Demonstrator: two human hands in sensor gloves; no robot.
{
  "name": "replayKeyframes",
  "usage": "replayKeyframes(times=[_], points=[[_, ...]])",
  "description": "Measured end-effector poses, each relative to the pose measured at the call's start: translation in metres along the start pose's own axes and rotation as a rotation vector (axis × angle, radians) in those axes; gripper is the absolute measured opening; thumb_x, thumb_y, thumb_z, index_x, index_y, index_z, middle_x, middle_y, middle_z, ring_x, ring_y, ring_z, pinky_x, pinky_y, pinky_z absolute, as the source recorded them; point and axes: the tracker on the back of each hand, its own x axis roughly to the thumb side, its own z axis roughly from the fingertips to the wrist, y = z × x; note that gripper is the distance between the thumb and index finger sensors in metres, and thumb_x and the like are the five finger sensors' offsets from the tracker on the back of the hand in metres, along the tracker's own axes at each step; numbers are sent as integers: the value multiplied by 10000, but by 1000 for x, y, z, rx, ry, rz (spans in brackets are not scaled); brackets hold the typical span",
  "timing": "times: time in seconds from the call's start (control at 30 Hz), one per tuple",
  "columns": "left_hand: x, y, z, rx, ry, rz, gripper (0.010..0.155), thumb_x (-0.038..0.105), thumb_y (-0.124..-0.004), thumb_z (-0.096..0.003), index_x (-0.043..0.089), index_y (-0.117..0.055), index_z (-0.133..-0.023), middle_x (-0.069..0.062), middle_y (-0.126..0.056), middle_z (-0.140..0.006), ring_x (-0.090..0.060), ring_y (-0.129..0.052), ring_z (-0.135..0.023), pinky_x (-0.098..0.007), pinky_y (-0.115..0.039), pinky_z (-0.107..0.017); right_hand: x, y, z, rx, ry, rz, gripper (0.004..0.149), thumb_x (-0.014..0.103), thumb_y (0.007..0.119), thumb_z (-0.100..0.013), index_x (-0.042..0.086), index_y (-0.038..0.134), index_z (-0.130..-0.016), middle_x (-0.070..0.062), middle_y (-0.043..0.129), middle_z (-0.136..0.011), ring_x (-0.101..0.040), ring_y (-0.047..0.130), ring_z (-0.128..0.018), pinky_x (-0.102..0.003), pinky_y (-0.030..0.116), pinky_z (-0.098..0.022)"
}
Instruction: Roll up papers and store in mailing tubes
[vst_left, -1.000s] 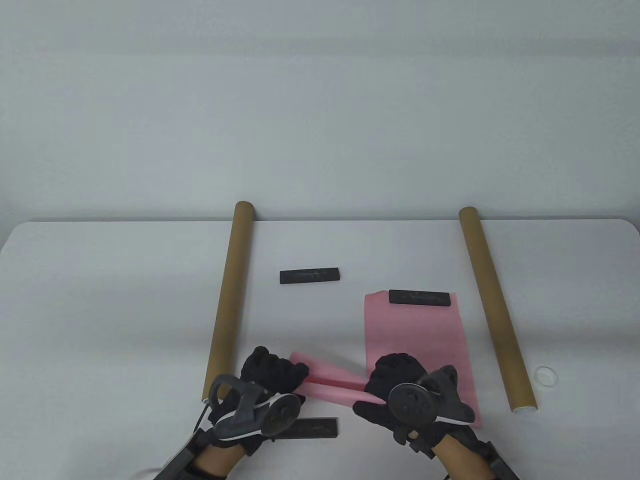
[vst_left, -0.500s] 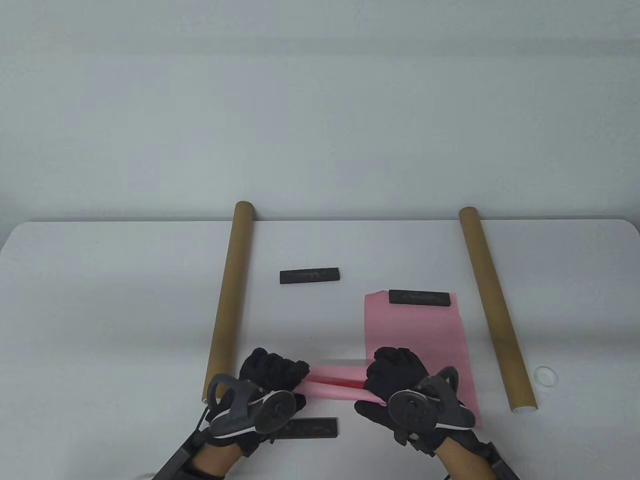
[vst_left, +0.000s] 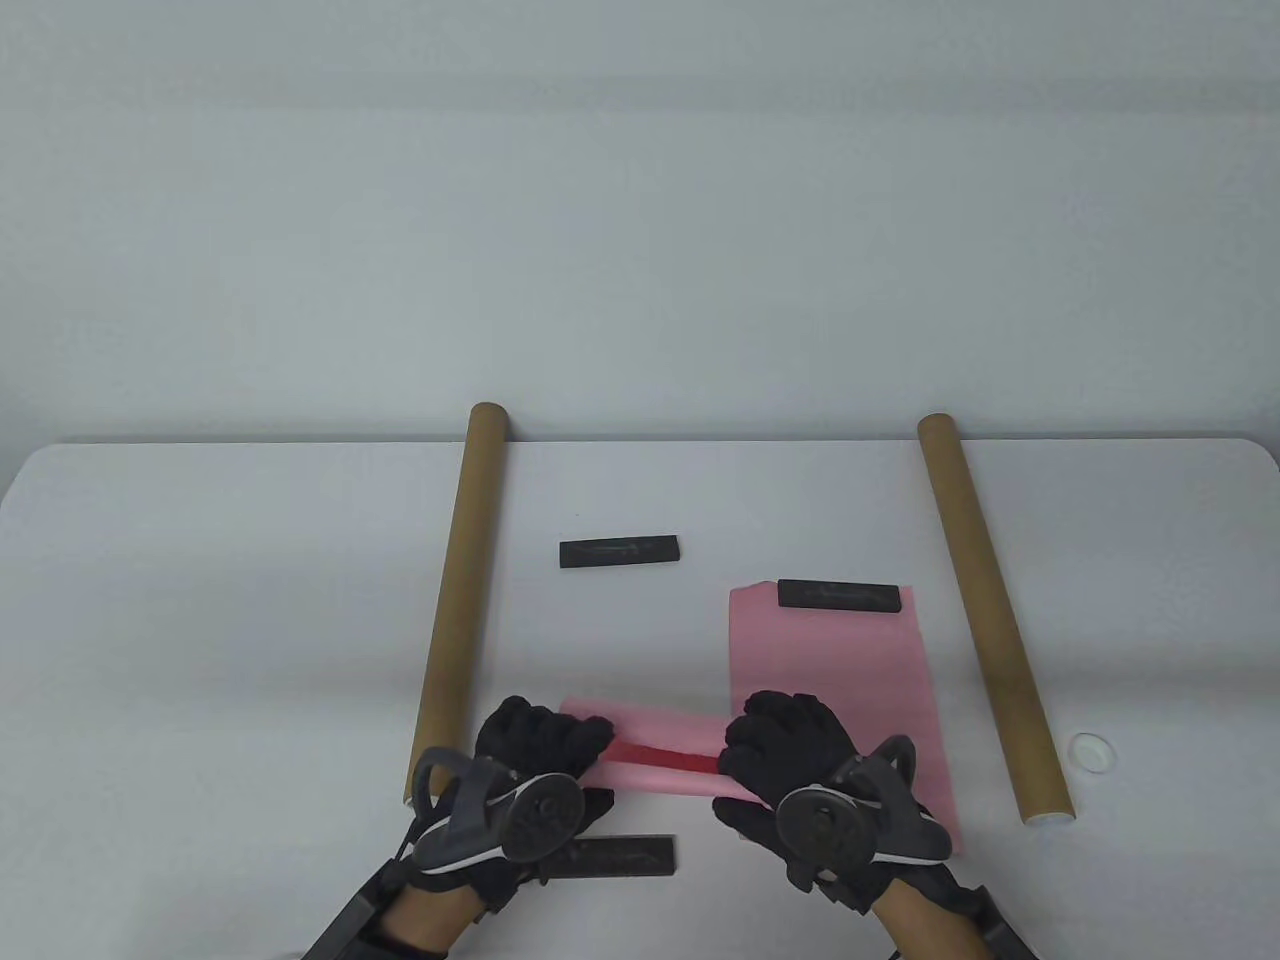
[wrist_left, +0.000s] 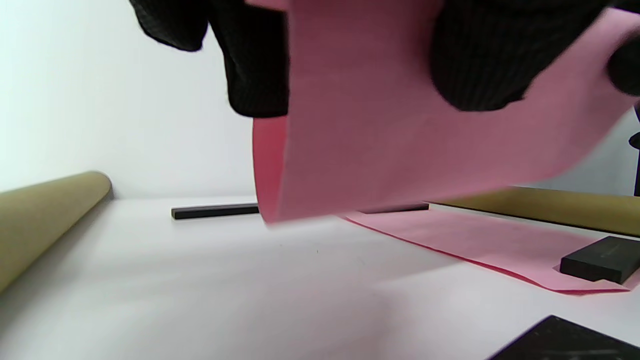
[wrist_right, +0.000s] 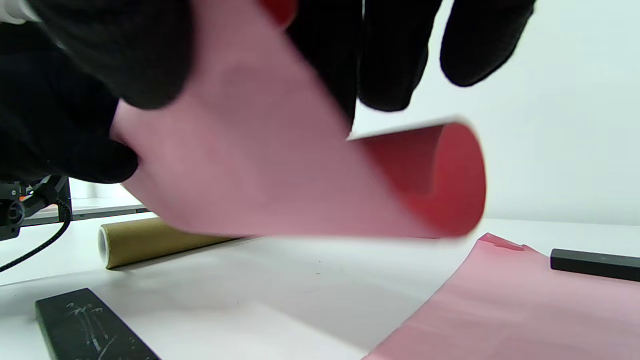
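A pink paper roll (vst_left: 662, 758) hangs loosely curled between both hands near the table's front edge, its red inner side showing. My left hand (vst_left: 540, 750) grips its left end and my right hand (vst_left: 785, 752) grips its right end. In the left wrist view the curled pink paper (wrist_left: 400, 130) fills the top, gloved fingers (wrist_left: 480, 60) wrapped over it. In the right wrist view the paper roll (wrist_right: 310, 185) opens wide towards the right. A second pink sheet (vst_left: 835, 690) lies flat, a black bar weight (vst_left: 840, 596) on its far edge. Two brown mailing tubes (vst_left: 458, 600) (vst_left: 990, 620) lie left and right.
Another black bar weight (vst_left: 618, 552) lies mid-table, and a third one (vst_left: 620, 857) sits at the front under my left hand. A small clear tube cap (vst_left: 1091, 750) rests beside the right tube's near end. The white table's far edge (vst_left: 700, 440) meets a pale wall.
The tight, crossed pink roll has loosened and spread into a wider curl lying level between the hands, red inside now showing. Both hands stayed nearly in place.
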Motion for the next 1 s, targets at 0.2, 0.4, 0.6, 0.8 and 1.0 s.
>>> replayKeyframes(times=[0.2, 0.4, 0.6, 0.8, 1.0], points=[[-1, -1, -1, -18, -2, 24, 558, 580, -821, -374, 328, -765, -869, 100, -951, -673, -133, -996, -652, -496, -691, -705, -4, -1, 2, -23, 16, -31, 611, 650, 790, -419, 170, 943, -764, -112, 923, -889, -456, 850, -912, -680, 693, -657], [-6, -3, -3, -54, 10, 90, 547, 639, -787, -357, 324, -850, -799, 125, -1012, -538, -97, -1057, -517, -469, -747, -684, 1, -1, 2, -31, -12, 21, 573, 475, 888, -445, 197, 814, -941, -110, 802, -1019, -471, 740, -1000, -694, 637, -696], [0, 1, -2, -14, -24, 6, 653, 591, -833, -366, 341, -683, -950, 56, -870, -851, -184, -927, -803, -507, -663, -714, -4, 1, 1, -7, 13, -12, 526, 593, 780, -446, 179, 969, -710, -96, 959, -851, -437, 880, -896, -681, 694, -659], [-3, 1, -3, -13, -11, 34, 584, 615, -801, -363, 321, -779, -867, 114, -970, -621, -112, -1019, -597, -480, -721, -691, -5, -3, 3, -49, 21, 0, 621, 617, 845, -413, 172, 882, -846, -122, 854, -970, -475, 812, -941, -689, 673, -669], [-4, 0, -2, -33, -13, 68, 640, 655, -784, -349, 309, -781, -888, 124, -1005, -574, -98, -1054, -541, -461, -760, -675, -5, -2, 3, -48, 5, -35, 509, 512, 840, -459, 204, 855, -864, -106, 840, -981, -460, 786, -971, -689, 653, -687]])
